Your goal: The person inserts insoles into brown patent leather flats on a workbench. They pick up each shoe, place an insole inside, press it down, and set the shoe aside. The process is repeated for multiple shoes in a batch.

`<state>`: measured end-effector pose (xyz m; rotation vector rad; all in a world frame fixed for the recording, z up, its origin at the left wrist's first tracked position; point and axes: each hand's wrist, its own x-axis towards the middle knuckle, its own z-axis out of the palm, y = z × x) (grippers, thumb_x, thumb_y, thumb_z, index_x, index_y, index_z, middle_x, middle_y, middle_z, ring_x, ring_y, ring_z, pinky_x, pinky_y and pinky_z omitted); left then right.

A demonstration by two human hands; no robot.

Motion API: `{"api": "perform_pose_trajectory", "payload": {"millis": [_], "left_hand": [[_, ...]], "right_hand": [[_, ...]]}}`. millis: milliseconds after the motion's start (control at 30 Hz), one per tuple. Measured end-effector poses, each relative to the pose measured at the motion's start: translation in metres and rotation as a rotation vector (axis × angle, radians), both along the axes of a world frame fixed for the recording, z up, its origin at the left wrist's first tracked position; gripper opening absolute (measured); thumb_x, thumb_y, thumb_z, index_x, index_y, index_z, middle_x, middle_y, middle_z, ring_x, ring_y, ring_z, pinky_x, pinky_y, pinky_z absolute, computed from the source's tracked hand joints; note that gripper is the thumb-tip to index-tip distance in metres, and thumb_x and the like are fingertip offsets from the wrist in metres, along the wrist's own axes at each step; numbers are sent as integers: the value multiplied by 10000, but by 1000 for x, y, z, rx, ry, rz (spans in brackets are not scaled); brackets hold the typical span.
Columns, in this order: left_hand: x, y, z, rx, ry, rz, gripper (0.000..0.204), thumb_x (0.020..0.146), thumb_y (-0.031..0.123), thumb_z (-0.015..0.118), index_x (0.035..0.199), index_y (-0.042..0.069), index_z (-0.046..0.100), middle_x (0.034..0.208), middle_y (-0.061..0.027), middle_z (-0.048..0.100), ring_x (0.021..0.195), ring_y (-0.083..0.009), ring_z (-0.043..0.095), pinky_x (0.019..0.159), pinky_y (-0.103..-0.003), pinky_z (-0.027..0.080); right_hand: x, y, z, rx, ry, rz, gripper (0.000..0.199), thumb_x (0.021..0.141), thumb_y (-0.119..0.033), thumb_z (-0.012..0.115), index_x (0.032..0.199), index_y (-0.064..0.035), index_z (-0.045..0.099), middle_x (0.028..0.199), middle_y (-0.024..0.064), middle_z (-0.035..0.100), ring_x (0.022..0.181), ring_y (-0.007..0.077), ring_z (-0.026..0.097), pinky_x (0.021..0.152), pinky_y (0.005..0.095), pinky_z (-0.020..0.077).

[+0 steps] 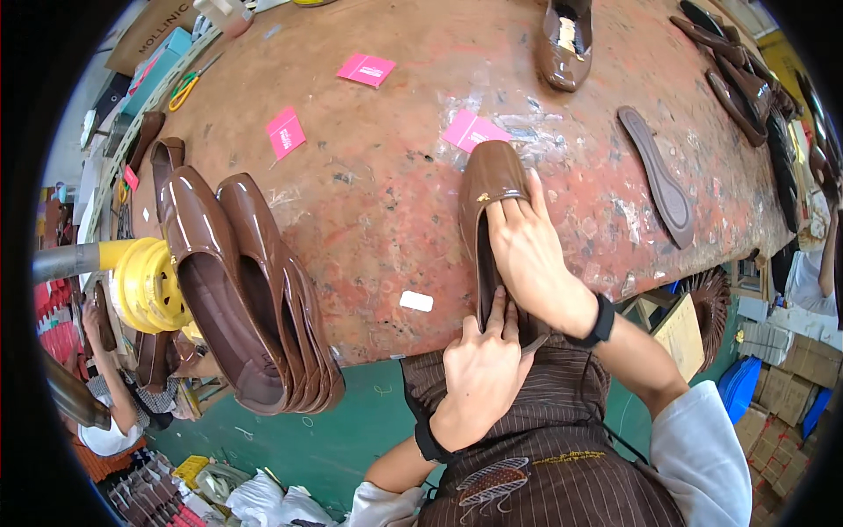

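We've got the brown shoe [492, 189] at the near edge of the worn red workbench [386, 202], toe pointing away, and its heel end is hidden under our hands. Our right hand [527, 255] lies over the shoe's opening, fingers tucked inside, so the lining is out of sight. Our left hand [479, 369] pinches the heel rim, thumb and fingers closed on it. Left of that shoe, a stack of brown shoes [255, 299] overhangs the edge. Beyond it lies a pink card [472, 130]; to its right, a loose insole [659, 176].
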<state>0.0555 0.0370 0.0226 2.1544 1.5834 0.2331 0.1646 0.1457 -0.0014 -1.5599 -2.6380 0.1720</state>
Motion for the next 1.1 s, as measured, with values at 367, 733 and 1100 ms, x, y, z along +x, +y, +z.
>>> {"api": "perform_pose_trajectory", "payload": {"millis": [367, 733, 1100], "left_hand": [[-3, -3, 2, -125, 19, -19, 609, 677, 297, 818, 1165, -36, 671, 1352, -152, 597, 918, -277, 631, 670, -343, 586], [-12, -14, 2, 167, -47, -32, 464, 744, 349, 791, 1124, 94, 717, 1312, -118, 611, 928, -307, 607, 900, -415, 498], [-154, -3, 153, 617, 261, 383, 169, 724, 97, 822, 791, 38, 679, 958, -108, 632, 1021, -405, 534, 904, -515, 430]], "right_hand": [[-10, -10, 0, 84, -110, 4, 542, 796, -63, 550, 1287, 149, 460, 1216, 300, 537, 1212, 414, 513, 1176, 608, 183], [22, 18, 3, 147, 291, 299, 256, 823, -104, 614, 1005, 36, 727, 780, 132, 699, 846, 278, 709, 1103, 561, 330], [107, 212, -6, 313, 222, -290, 392, 778, -271, 739, 1000, 43, 661, 1068, 233, 633, 1117, 368, 587, 998, 542, 410]]}}
